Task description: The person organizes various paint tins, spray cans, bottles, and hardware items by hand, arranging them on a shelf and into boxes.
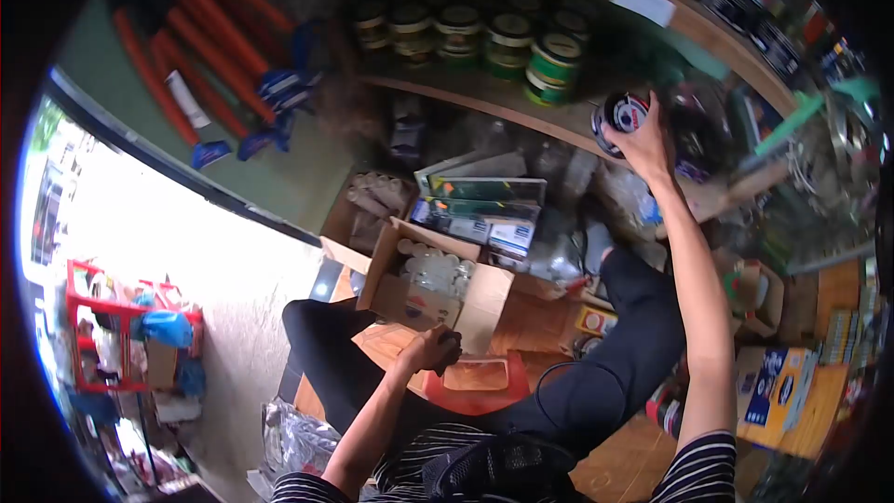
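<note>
At the edge of the wooden shelf (466, 98), my right hand (649, 151) is wrapped around a dark round tin (626, 115) with a red and white label. A green and gold tin (552, 70) stands on that shelf to the left of it. Low in front of my body, my left hand (425, 352) is closed around a small dark item (451, 346) whose kind I cannot make out. Just beyond it is an open cardboard box (486, 303) with clear, rounded containers (436, 270) inside. A red plastic stool (484, 396) stands beside that hand.
Several jars (458, 30) line the back of the shelf. Red tubes with blue ends (219, 42) hang on the wall at left. Packaged boxes (484, 210) lie beneath the shelf. Another cardboard box (756, 293) and a blue and yellow packet (778, 387) are at right.
</note>
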### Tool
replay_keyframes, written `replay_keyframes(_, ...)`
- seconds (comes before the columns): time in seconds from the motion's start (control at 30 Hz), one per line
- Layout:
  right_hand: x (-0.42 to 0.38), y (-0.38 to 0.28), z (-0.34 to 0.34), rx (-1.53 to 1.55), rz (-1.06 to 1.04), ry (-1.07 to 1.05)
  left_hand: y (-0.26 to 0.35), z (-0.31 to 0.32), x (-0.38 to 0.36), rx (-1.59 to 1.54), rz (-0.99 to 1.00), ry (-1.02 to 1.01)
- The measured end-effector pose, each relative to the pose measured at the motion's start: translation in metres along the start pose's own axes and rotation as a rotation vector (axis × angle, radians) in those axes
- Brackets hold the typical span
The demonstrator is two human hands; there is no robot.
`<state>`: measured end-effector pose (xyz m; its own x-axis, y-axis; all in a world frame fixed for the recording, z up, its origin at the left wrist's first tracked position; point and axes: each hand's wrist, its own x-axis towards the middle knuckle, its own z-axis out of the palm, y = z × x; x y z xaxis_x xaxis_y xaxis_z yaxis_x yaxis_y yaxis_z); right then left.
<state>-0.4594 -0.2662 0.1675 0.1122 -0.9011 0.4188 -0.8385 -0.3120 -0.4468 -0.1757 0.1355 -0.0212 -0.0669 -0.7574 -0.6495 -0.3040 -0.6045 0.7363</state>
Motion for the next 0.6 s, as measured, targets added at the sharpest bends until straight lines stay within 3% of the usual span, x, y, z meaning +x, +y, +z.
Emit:
replay_keyframes(0.1, 0.007, -0.026, 0.017, -0.226, -0.041, -0.088, -0.063, 0.004, 0.022, 0.196, 0.383, 0.221)
replay_keyframes(0.13, 0.008, 0.000, 0.046, -0.221, -0.080, 0.013, -0.062, 0.001, 0.017, 0.031, 0.239, 0.130)
replay_keyframes(0.2, 0.022, 0.040, 0.083, 0.382, -0.010, -0.103, -0.051, -0.009, 0.010, -0.281, -0.020, -0.085)
replay_keyframes(0.27, 0.017, 0.023, 0.064, 0.233, 0.046, -0.193, -0.105, 0.000, 0.049, -0.104, 0.074, -0.115)
replay_keyframes(0.37, 0.028, 0.052, 0.099, 0.293, 0.090, -0.134, -0.087, -0.002, 0.038, 0.010, 0.212, -0.123)
replay_keyframes(0.4, 0.029, 0.052, 0.101, 0.238, 0.080, -0.092, -0.079, 0.000, 0.035, -0.166, 0.026, -0.134)
replay_keyframes(0.43, 0.029, 0.052, 0.103, 0.181, 0.072, -0.048, -0.089, -0.001, 0.042, -0.104, 0.138, -0.173)
replay_keyframes(0.47, 0.025, 0.032, 0.089, 0.045, 0.071, 0.000, -0.103, 0.000, 0.048, -0.228, 0.109, -0.171)
replay_keyframes(0.53, 0.022, 0.032, 0.092, 0.026, 0.071, 0.047, -0.092, -0.003, 0.038, 0.030, 0.197, -0.021)
replay_keyframes(0.6, 0.021, 0.030, 0.081, 0.054, 0.107, 0.019, -0.093, -0.002, 0.030, 0.072, 0.151, 0.117)
